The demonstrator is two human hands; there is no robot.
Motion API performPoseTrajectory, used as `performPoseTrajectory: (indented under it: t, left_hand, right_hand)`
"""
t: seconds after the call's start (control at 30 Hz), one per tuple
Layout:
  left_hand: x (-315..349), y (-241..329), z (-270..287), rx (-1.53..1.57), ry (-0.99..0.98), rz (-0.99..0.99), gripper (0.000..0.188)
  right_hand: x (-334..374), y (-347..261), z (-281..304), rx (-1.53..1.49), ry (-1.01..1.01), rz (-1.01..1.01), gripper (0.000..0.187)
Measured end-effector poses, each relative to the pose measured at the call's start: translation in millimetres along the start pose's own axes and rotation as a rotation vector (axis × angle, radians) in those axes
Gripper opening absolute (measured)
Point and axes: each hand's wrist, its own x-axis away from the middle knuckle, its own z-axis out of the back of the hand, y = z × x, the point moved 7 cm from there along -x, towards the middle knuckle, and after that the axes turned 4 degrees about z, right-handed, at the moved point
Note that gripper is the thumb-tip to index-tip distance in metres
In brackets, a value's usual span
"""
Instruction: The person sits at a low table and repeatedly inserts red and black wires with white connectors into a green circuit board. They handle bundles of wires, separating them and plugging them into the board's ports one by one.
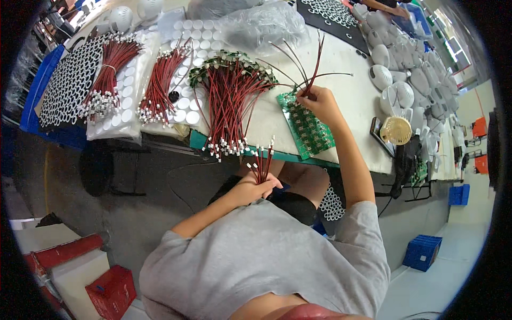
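Note:
My left hand [254, 190] is closed around a small bunch of dark red wires [261, 166], held in front of my body below the table edge. White connectors top this bunch. Over the table, my right hand [323, 109] pinches several thin red and black wires [316, 68] that fan out above its fingers. Under that hand lies a green circuit board panel [305, 131], its upper edge close to the fingertips. To its left, a large heap of red wires [226, 101] has small green boards at the far end and white connectors hanging over the front edge.
Two more wire bundles [108, 69] [162, 77] lie at the left on bagged white discs [126, 116]. A black sheet of white rings [74, 80] is beyond. Clear plastic bags [266, 26] sit at the back. White fan housings [405, 96] crowd the right, near a cream fan part [396, 130].

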Motion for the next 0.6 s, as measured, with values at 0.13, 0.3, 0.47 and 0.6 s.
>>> performPoseTrajectory:
  t: [0.13,0.3,0.47,0.6]
  left_hand:
    - [-1,-1,0,0.032,-0.019,0.028,0.023]
    - [-3,-3,1,0.016,-0.017,0.019,0.023]
    - [-2,-2,1,0.024,-0.011,0.007,0.022]
    - [-1,1,1,0.018,0.0,0.026,0.022]
  right_hand:
    - [0,-4,-7,0.05,-0.004,0.099,0.008]
    - [-1,3,-12,0.083,-0.038,0.096,0.012]
    - [-2,-4,-10,0.111,0.013,0.213,0.013]
    - [-2,-7,-11,0.025,0.029,0.193,0.013]
